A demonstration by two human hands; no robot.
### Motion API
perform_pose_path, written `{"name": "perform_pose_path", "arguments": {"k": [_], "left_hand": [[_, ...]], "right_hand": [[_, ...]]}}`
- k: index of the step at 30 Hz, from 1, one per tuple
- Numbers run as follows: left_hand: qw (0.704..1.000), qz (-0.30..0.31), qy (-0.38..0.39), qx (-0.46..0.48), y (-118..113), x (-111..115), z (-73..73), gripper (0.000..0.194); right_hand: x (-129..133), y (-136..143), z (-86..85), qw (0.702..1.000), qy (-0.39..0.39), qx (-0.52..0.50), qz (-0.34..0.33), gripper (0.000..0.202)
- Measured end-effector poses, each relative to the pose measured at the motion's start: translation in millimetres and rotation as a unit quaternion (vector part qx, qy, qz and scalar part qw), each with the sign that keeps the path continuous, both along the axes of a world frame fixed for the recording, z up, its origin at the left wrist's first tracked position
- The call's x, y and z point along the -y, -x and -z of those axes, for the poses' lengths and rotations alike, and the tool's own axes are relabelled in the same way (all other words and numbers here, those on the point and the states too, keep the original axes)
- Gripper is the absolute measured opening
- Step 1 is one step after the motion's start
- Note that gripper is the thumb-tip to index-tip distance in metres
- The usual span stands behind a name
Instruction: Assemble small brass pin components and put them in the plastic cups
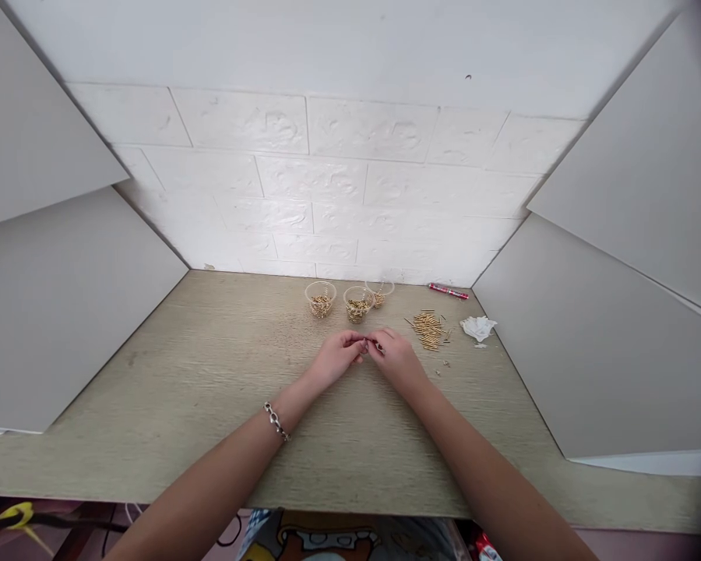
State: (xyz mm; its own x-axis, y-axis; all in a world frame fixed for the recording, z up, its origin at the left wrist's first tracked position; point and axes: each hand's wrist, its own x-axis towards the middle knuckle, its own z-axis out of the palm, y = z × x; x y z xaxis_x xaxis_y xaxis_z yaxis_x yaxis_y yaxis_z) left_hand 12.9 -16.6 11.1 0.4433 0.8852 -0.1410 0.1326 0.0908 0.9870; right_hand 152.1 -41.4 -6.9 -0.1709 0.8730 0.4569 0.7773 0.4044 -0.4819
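Fingertips of my left hand and my right hand meet over the middle of the table, both pinched closed. Whatever they hold between them is too small and too covered to make out. Just beyond them stand clear plastic cups: a left cup with small gold-coloured pieces, a middle cup with similar pieces, and a back cup with a few at its bottom. To the right of my right hand lies a loose pile of thin gold-coloured pins.
A red patterned pen lies near the back wall. Crumpled white tissue sits at the right, with tiny bits nearer me. Grey panels flank the wooden table on both sides; a white brick-patterned wall closes the back.
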Motion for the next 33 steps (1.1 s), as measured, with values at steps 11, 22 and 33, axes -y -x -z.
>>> {"name": "perform_pose_path", "arguments": {"k": [11, 22, 33], "left_hand": [[0.999, -0.035, -0.028, -0.002, 0, -1, 2.5, 0.021], [0.998, -0.025, -0.062, -0.007, 1, -5, 12.1, 0.026], [0.999, -0.028, -0.042, 0.014, 1, -3, 5.5, 0.026]], "right_hand": [[-4, -4, -1.0, 0.978, 0.056, -0.175, 0.1, 0.008], [0, 5, -3.5, 0.949, 0.127, -0.284, 0.049, 0.009], [-7, 3, 5.5, 0.817, 0.263, -0.513, 0.013, 0.027]]}}
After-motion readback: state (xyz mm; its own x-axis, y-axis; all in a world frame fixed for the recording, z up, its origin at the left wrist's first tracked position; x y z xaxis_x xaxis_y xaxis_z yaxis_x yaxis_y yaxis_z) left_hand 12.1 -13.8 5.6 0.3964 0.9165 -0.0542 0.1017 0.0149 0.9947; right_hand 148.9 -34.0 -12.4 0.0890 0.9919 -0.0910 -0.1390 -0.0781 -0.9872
